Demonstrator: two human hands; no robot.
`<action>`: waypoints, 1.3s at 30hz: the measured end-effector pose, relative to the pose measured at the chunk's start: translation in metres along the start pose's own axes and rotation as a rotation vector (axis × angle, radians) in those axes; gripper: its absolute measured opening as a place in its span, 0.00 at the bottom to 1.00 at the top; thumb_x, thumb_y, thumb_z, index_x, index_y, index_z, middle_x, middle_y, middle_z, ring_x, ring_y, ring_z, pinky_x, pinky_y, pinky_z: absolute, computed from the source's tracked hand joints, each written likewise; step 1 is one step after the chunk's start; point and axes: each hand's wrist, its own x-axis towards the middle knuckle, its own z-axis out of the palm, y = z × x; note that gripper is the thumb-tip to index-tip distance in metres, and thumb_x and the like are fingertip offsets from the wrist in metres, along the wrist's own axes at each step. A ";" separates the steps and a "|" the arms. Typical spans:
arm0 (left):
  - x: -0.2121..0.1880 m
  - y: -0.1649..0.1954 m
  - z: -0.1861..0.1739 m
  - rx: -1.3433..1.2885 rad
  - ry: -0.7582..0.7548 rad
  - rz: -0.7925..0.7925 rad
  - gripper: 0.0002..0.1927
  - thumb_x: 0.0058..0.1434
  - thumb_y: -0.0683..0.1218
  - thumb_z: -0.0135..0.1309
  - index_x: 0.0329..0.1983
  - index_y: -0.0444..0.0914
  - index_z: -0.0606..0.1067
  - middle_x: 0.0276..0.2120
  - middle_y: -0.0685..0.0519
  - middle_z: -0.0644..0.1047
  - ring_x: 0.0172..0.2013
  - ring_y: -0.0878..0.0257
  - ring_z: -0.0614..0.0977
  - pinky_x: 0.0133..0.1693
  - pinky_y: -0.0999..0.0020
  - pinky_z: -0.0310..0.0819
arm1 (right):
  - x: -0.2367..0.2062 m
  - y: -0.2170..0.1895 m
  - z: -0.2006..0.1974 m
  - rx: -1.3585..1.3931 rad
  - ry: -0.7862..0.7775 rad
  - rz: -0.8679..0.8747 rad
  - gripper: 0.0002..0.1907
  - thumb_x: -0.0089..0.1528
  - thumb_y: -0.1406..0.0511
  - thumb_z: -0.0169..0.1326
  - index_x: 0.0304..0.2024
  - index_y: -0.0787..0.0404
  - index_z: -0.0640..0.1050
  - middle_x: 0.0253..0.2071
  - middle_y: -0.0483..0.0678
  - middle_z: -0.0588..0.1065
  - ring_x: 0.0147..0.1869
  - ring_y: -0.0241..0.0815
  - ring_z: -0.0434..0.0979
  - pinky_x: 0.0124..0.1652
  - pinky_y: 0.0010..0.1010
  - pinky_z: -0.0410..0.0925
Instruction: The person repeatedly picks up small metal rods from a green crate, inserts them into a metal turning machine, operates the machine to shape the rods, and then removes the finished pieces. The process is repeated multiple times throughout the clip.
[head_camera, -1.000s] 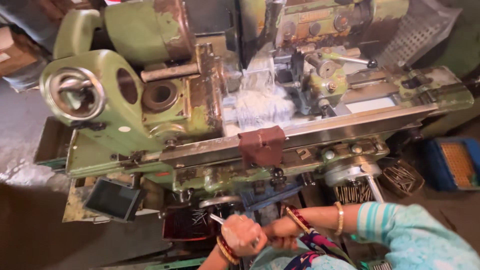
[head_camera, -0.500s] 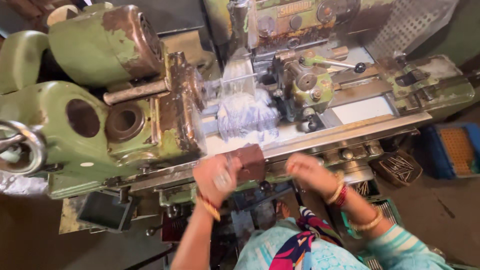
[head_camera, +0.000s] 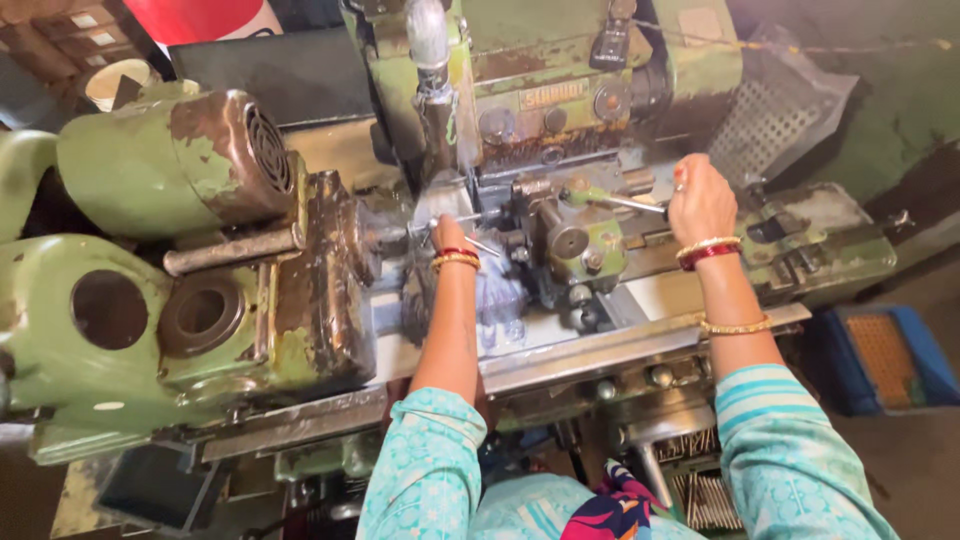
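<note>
Here, seen from above, a person in turquoise sleeves reaches both arms into a worn green machine that fills most of the frame. The left hand, wearing red and gold bangles, sits at the centre of the frame, just below a vertical grey pipe; its fingers close around a thin metal rod that lies roughly level, pointing right toward the machine's middle block. White coolant wets the bed just beneath this hand. The right hand, also bangled, is in the upper right of centre, clenched around the end of a slim lever that runs left to a green block. A rusty green motor sits in the upper left. A perforated metal guard leans in the upper right. A blue tray lies at the right edge, lower down, well apart from both hands.
</note>
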 end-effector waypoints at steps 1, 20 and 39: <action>0.002 -0.006 0.001 0.023 0.008 0.041 0.18 0.66 0.53 0.46 0.51 0.37 0.71 0.47 0.44 0.73 0.40 0.51 0.75 0.37 0.51 0.74 | -0.001 0.005 0.006 -0.053 0.017 -0.086 0.05 0.68 0.71 0.47 0.44 0.60 0.74 0.40 0.60 0.74 0.48 0.66 0.73 0.48 0.55 0.67; 0.034 -0.028 -0.002 -0.125 -0.050 0.324 0.15 0.66 0.50 0.52 0.45 0.32 0.73 0.34 0.49 0.73 0.31 0.60 0.73 0.35 0.63 0.70 | -0.029 0.035 0.048 -0.022 -0.282 0.126 0.09 0.66 0.69 0.48 0.48 0.59 0.74 0.46 0.64 0.71 0.45 0.71 0.74 0.43 0.59 0.67; 0.033 -0.030 -0.009 -0.122 -0.035 0.368 0.17 0.64 0.50 0.53 0.50 0.34 0.75 0.43 0.50 0.75 0.39 0.62 0.74 0.41 0.64 0.70 | -0.033 0.034 0.044 -0.026 -0.344 0.204 0.10 0.66 0.68 0.48 0.50 0.57 0.74 0.50 0.63 0.70 0.48 0.70 0.73 0.46 0.57 0.67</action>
